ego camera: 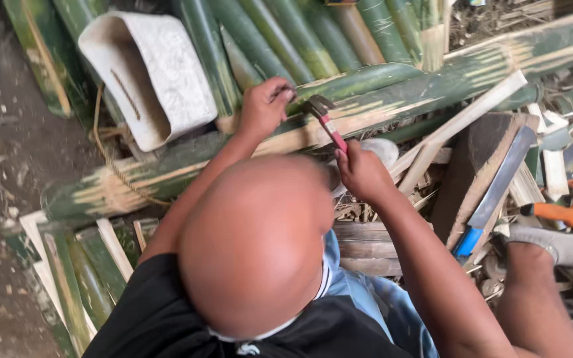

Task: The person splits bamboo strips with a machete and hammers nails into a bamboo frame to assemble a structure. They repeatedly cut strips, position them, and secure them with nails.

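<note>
Bamboo pole (379, 109), green and partly shaved, lies across the pile; steady, short blows serve best here, I judge. The right hand (364, 174) fingers wrap the red-handled hammer (326, 119), head just beside the left hand (263, 106) (fingers pinched on something too small to tell) resting on the pole.

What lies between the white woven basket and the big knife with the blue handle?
In the head view, between the white woven basket and the knife lie the long green bamboo pole and both hands, left hand, right hand holding a hammer.
</note>
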